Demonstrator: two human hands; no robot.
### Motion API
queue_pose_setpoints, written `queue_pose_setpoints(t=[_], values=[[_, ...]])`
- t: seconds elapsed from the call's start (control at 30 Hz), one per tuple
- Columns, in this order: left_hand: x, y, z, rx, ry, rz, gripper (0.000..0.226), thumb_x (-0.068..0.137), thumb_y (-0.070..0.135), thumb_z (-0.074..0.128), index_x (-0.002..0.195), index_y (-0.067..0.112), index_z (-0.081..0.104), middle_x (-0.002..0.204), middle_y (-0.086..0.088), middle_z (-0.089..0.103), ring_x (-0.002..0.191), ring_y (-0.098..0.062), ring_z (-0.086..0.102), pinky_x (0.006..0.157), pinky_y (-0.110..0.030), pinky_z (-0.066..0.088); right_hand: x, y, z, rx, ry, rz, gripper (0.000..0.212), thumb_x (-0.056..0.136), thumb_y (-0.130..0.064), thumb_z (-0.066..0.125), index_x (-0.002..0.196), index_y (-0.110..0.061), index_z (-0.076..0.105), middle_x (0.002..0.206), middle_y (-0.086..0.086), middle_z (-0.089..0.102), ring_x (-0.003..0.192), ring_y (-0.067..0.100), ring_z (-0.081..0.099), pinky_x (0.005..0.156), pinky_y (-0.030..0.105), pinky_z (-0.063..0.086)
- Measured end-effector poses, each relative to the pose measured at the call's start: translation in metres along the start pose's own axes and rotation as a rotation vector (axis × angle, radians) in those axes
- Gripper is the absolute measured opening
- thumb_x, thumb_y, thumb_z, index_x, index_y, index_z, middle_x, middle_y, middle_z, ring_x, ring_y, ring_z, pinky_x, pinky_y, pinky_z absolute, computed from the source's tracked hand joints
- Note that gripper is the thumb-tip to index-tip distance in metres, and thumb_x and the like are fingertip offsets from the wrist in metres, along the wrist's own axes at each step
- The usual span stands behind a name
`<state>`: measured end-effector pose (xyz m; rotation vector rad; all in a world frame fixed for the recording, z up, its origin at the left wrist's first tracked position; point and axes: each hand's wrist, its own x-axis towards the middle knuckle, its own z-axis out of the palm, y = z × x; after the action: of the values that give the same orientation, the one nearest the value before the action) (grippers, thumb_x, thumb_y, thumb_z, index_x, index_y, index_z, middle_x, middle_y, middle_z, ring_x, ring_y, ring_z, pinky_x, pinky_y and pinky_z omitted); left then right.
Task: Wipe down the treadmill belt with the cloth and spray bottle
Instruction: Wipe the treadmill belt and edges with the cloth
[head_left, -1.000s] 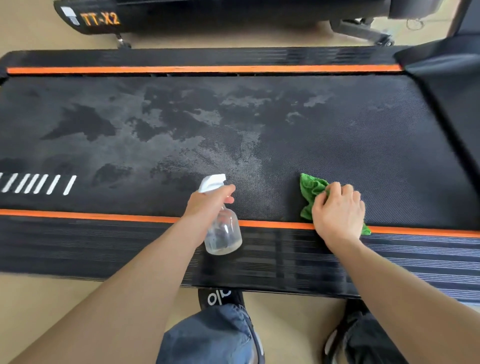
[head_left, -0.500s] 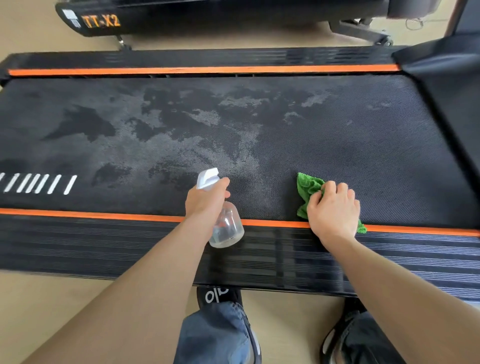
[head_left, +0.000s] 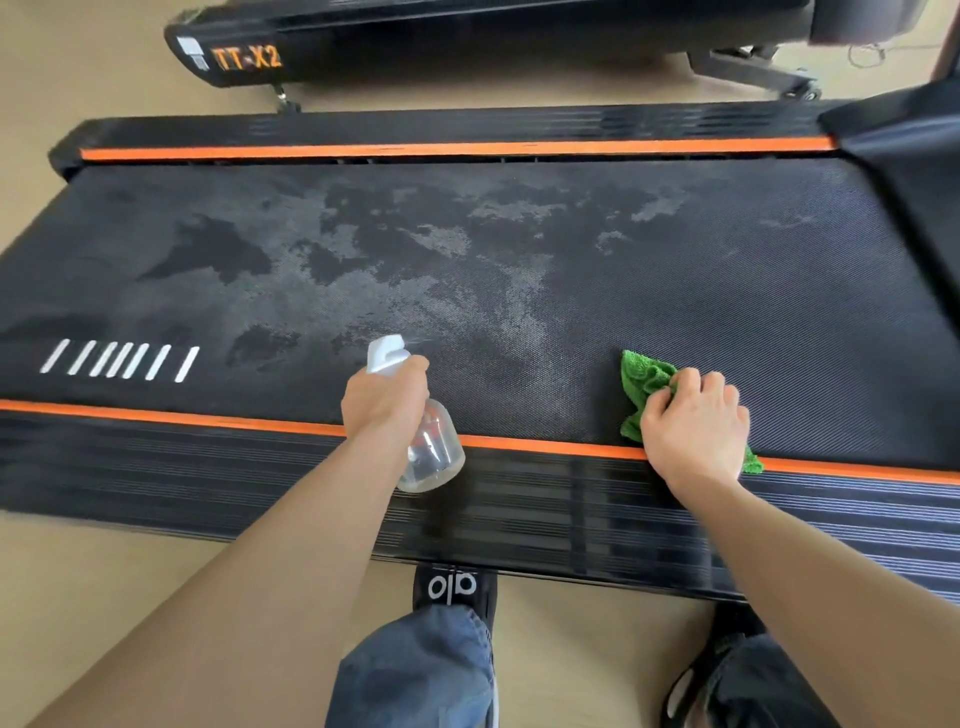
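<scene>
Left hand (head_left: 383, 402) curled round clear spray bottle (head_left: 434, 452), white nozzle aimed over treadmill belt (head_left: 701, 312) (damp blotches across it); right hand (head_left: 693, 434), fingers bent and close together, pressing bunched green cloth (head_left: 644, 384) on belt's near edge, right of bottle

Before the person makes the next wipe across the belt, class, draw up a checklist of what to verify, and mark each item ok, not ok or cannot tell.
1. Cloth in hand: the right hand grips the green cloth: ok.
2. Cloth on the belt: it lies at the treadmill belt near edge, partly over the orange stripe: ok.
3. Spray bottle held: the left hand grips its neck: ok.
4. Belt wetted: damp patches across the middle: ok.
5. Liquid left in the bottle: cannot tell.
</scene>
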<state>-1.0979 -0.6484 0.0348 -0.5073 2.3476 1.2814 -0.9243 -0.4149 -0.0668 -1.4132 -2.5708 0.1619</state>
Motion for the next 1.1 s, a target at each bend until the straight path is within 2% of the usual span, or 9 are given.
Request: queue_pose_setpoints(t=[0.1, 0.2, 0.37, 0.47, 0.57, 0.67, 0.8, 0.97, 1.1], values=[[0.0, 0.001, 0.001, 0.123, -0.028, 0.053, 0.024, 0.091, 0.042, 0.067, 0.092, 0.018, 0.065, 0.095, -0.002, 0.073, 0.078, -0.02, 0.067, 0.074, -0.034, 0.05, 0.0, 0.0, 0.0, -0.015, -0.001, -0.001, 0.029, 0.095, -0.032, 0.041, 0.101, -0.008, 0.056, 0.102, 0.015, 0.056, 0.096, 0.036, 0.05, 0.086, 0.047, 0.041], [-0.002, 0.003, 0.001, 0.262, -0.022, 0.06, 0.029, 0.089, 0.042, 0.064, 0.094, 0.014, 0.067, 0.084, -0.002, 0.071, 0.077, -0.024, 0.07, 0.07, -0.034, 0.051, 0.0, -0.001, 0.0, -0.017, -0.01, -0.001, 0.029, 0.095, -0.032, 0.04, 0.102, -0.009, 0.055, 0.102, 0.014, 0.056, 0.096, 0.035, 0.05, 0.087, 0.047, 0.041], [-0.017, 0.007, 0.012, 0.441, -0.279, 0.118, 0.021, 0.091, 0.039, 0.069, 0.089, 0.018, 0.065, 0.09, 0.0, 0.077, 0.077, -0.02, 0.066, 0.082, -0.034, 0.055, 0.0, -0.001, -0.001, -0.025, -0.014, -0.002, 0.029, 0.095, -0.033, 0.039, 0.101, -0.009, 0.055, 0.102, 0.014, 0.055, 0.096, 0.035, 0.05, 0.087, 0.047, 0.041], [-0.026, 0.006, 0.02, 0.409, -0.34, 0.153, 0.023, 0.09, 0.039, 0.069, 0.088, 0.017, 0.067, 0.087, 0.0, 0.077, 0.069, -0.017, 0.063, 0.074, -0.031, 0.054, 0.0, 0.0, 0.0, 0.0, -0.007, -0.002, 0.027, 0.095, -0.032, 0.04, 0.101, -0.009, 0.055, 0.103, 0.014, 0.056, 0.097, 0.036, 0.05, 0.086, 0.048, 0.041], [-0.031, 0.013, 0.033, 0.303, -0.332, 0.139, 0.029, 0.084, 0.038, 0.069, 0.093, 0.011, 0.072, 0.085, -0.006, 0.079, 0.065, -0.019, 0.067, 0.075, -0.035, 0.061, 0.0, 0.0, 0.001, -0.002, -0.007, -0.004, 0.027, 0.096, -0.032, 0.04, 0.101, -0.01, 0.054, 0.102, 0.013, 0.056, 0.096, 0.035, 0.05, 0.086, 0.048, 0.042], [-0.039, 0.023, 0.046, 0.211, -0.349, 0.152, 0.021, 0.085, 0.035, 0.071, 0.095, 0.017, 0.071, 0.079, 0.002, 0.079, 0.063, -0.015, 0.067, 0.067, -0.035, 0.064, 0.0, 0.0, 0.0, -0.007, 0.002, 0.0, 0.026, 0.096, -0.032, 0.04, 0.101, -0.01, 0.054, 0.102, 0.013, 0.056, 0.095, 0.034, 0.05, 0.086, 0.048, 0.043], [-0.046, 0.024, 0.055, 0.203, -0.353, 0.164, 0.018, 0.084, 0.033, 0.072, 0.09, 0.017, 0.071, 0.081, 0.001, 0.079, 0.066, -0.019, 0.067, 0.085, -0.047, 0.066, 0.001, 0.001, 0.001, -0.001, 0.001, -0.002, 0.027, 0.096, -0.032, 0.04, 0.102, -0.01, 0.055, 0.102, 0.012, 0.056, 0.096, 0.033, 0.05, 0.086, 0.048, 0.042], [-0.047, 0.027, 0.057, 0.184, -0.224, 0.228, 0.018, 0.082, 0.039, 0.067, 0.086, 0.022, 0.065, 0.09, -0.002, 0.077, 0.087, -0.025, 0.075, 0.093, -0.046, 0.061, 0.0, 0.001, 0.001, 0.003, -0.001, -0.003, 0.026, 0.096, -0.031, 0.04, 0.102, -0.01, 0.055, 0.101, 0.012, 0.056, 0.095, 0.033, 0.05, 0.086, 0.048, 0.042], [-0.042, 0.031, 0.048, 0.126, -0.123, 0.256, 0.018, 0.083, 0.041, 0.066, 0.087, 0.024, 0.063, 0.093, 0.0, 0.075, 0.086, -0.025, 0.073, 0.089, -0.043, 0.06, 0.001, 0.001, 0.001, 0.005, -0.004, -0.004, 0.027, 0.096, -0.032, 0.04, 0.103, -0.01, 0.055, 0.102, 0.012, 0.055, 0.096, 0.033, 0.05, 0.086, 0.048, 0.043]])
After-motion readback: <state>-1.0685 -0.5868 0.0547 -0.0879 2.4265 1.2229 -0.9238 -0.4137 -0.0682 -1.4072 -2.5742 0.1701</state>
